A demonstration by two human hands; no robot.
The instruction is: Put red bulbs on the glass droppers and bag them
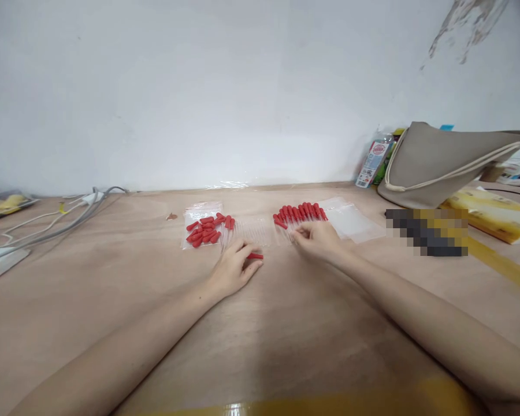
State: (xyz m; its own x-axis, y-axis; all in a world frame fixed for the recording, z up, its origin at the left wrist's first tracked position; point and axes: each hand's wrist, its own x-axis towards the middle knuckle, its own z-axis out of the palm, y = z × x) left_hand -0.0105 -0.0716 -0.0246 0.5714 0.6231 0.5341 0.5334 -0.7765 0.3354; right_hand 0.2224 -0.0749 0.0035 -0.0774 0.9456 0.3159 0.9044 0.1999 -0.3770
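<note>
Scuffed pale wall (pixel 156 92) behind wooden tabletop (pixel 99 283)

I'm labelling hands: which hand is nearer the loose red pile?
Left. The left hand is front-right of the loose red pile; the right hand is farther right, by the red row.

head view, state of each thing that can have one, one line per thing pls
left hand: fingers curled about a red piece
right hand: thumb and finger pinched; anything between them too small to tell
red pile: loose, jumbled
red row: lined up side by side
clear plastic sheet: lying flat
grey drawstring bag: slumped over
yellow packet: lying down
grey cable: loosely bent, not coiled
</note>
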